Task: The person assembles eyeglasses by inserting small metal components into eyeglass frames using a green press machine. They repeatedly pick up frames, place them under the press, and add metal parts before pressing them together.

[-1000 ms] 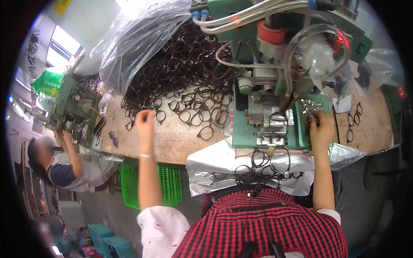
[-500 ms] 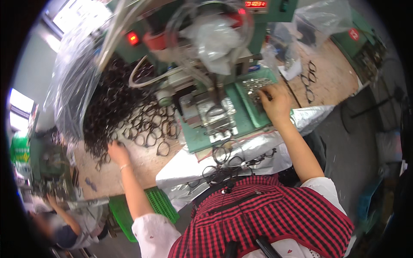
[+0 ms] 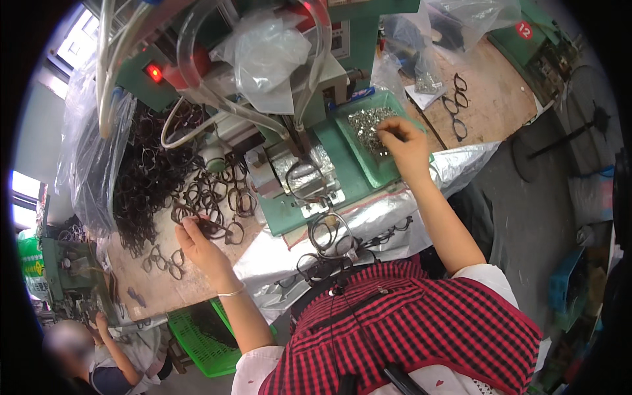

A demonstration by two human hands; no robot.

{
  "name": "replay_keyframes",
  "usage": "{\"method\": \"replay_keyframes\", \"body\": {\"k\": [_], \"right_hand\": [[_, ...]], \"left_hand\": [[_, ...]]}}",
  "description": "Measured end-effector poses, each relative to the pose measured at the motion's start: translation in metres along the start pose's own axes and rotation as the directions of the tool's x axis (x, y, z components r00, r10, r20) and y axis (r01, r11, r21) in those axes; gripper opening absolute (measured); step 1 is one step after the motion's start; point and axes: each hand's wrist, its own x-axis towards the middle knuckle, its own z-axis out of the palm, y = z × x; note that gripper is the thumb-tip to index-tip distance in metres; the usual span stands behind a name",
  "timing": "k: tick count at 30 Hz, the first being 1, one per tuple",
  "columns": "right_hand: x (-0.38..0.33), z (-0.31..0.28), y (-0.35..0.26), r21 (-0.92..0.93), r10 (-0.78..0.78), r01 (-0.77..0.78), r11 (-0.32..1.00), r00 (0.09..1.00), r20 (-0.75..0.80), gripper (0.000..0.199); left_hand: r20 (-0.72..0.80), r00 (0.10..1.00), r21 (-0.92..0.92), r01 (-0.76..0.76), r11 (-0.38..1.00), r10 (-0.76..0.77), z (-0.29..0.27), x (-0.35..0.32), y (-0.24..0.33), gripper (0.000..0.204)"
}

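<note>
Room: a workshop with daylight from a window at the far left; another person works at a second green machine at the lower left, beyond the left hand.
Bench: a worn wooden bench top, partly draped in silvery plastic sheet that hangs toward the person's lap.
Machine: a green bench press with clear hoses and a lit red lamp stands between the two hands, a frame seated on its fixture.
Frame heap: a big pile of dark eyeglass frames spills out of a clear bag just beyond the left fingertips.
Tray: a green tray of small silver metal parts sits directly under the right fingers.
Left hand: the left hand has thumb and fingers closed narrowly on one dark eyeglass frame at the near edge of the heap.
Right hand: the right hand pinches thumb to forefinger over the tray; whether a part is already between them is too small to tell.
Progress: judging by the layout, several frames lie on the sheet near the person's chest, seemingly finished, while the heap remains large, so most of the work looks left.
</note>
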Motion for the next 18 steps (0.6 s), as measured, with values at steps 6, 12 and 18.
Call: {"method": "replay_keyframes", "body": {"k": [6, 12, 18], "right_hand": [[0.002, 0.043, -0.056, 0.157, -0.039, 0.02, 0.987, 0.992, 0.117, 0.019], [-0.024, 0.094, -0.092, 0.08, -0.36, 0.352, 0.933, 0.923, 0.135, 0.021], [-0.034, 0.096, -0.093, 0.468, -0.144, 0.032, 0.883, 0.968, 0.205, 0.05]], "left_hand": [[0.044, 0.913, -0.285, -0.378, 0.881, 0.406, 0.057, -0.037, 0.091, 0.01], [0.678, 0.559, -0.635, 0.119, 0.763, 0.477, 0.063, -0.069, 0.16, 0.014], [0.232, 0.806, -0.483, -0.391, 0.783, 0.545, 0.09, 0.028, 0.145, 0.021]]}}
